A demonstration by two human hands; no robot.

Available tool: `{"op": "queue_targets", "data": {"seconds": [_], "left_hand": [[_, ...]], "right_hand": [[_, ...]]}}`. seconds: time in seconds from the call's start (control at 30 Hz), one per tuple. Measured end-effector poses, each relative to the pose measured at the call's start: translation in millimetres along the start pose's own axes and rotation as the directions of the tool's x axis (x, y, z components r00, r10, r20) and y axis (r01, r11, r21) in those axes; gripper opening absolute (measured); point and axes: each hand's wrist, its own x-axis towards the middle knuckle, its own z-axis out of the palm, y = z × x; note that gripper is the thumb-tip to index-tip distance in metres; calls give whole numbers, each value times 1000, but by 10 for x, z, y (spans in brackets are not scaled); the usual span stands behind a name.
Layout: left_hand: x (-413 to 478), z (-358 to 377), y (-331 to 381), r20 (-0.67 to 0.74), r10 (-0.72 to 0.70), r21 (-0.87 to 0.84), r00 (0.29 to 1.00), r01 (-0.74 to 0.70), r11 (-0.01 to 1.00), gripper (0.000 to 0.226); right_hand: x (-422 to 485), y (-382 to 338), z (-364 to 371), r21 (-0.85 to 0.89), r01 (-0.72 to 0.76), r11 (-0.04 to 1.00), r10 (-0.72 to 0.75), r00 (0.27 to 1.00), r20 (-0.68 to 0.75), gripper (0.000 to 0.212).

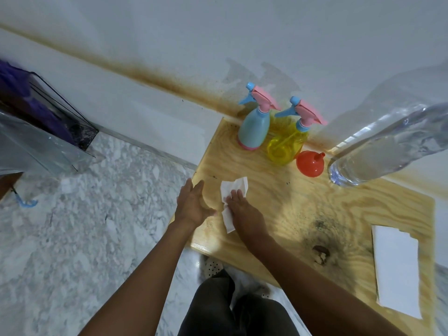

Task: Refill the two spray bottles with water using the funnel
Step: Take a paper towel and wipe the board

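The right hand lies flat on a crumpled white tissue, fingers straight and close together, pressing it onto the wooden table near the left edge. The left hand is just beside it at the table's edge, fingers straight and relaxed, holding nothing. At the far side of the table, by the wall, a blue spray bottle and a yellow spray bottle stand upright side by side, both with pink trigger heads screwed on. A red funnel sits wide end down just right of the yellow bottle. Right of the funnel stands a large clear water bottle. A stack of white paper lies at the table's right end.
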Motion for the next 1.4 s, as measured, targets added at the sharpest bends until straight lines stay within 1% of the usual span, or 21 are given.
{"op": "queue_targets", "data": {"seconds": [0.03,0.1,0.13,0.17,0.23,0.3,0.37,0.47,0.53,0.6,0.67,0.77,0.83,0.9,1.03,1.17,1.27,1.4], "left_hand": [[1,-1,4,6,-3,8,1000,3,1000,105],[2,-8,6,19,-9,32,1000,9,999,105],[6,-12,7,28,-11,40,1000,10,999,105],[10,-18,16,39,-10,52,999,8,999,105],[10,-36,72,63,-22,98,998,15,995,102],[-8,-54,180,79,-29,125,996,19,992,93],[-70,-56,346,69,19,75,997,-24,997,82],[-246,-36,696,38,164,-46,986,-162,986,66],[-404,-10,1002,32,283,-103,959,-278,955,56],[-593,50,1341,41,382,-120,923,-375,919,52],[-784,171,1654,59,452,-122,890,-443,888,49],[-1091,454,2051,70,514,-156,855,-500,852,44],[-1295,691,2293,95,539,-143,837,-525,839,44],[-1495,948,2520,120,558,-133,821,-544,829,45],[-1847,1485,2921,164,589,-142,791,-572,808,41],[-2067,2040,3189,218,611,-153,761,-591,792,38],[-2168,2460,3368,291,583,-84,758,-587,805,41],[-2223,2998,3561,406,522,8,750,-574,819,52]], "right_hand": [[3,-16,15,-44,13,999,-14,1000,-16,48],[63,-17,-102,-7,-32,999,32,999,37,41],[90,13,-188,44,-52,998,49,996,72,37],[119,45,-290,144,-87,986,74,993,92,34],[125,99,-538,374,-158,914,163,986,20,29],[41,141,-758,486,-166,858,233,969,-80,25],[-112,197,-954,543,-167,823,283,949,-137,21],[-403,349,-1180,571,-154,807,337,913,-231,16],[-657,506,-1301,578,-158,801,370,889,-270,15],[-952,696,-1438,578,-160,800,390,871,-299,17],[-1263,903,-1579,570,-168,804,410,852,-327,19],[-1752,1203,-1756,579,-186,794,449,821,-353,24],[-2079,1395,-1844,613,-187,768,486,794,-366,26],[-2391,1593,-1901,640,-198,742,530,759,-380,22],[-2952,1997,-1953,639,-231,734,591,679,-434,16],[-3499,2406,-1902,682,-262,683,672,591,-446,16],[-3858,2720,-1805,713,-280,643,728,513,-455,15],[-4251,3127,-1678,770,-335,543,818,415,-397,16]]}}
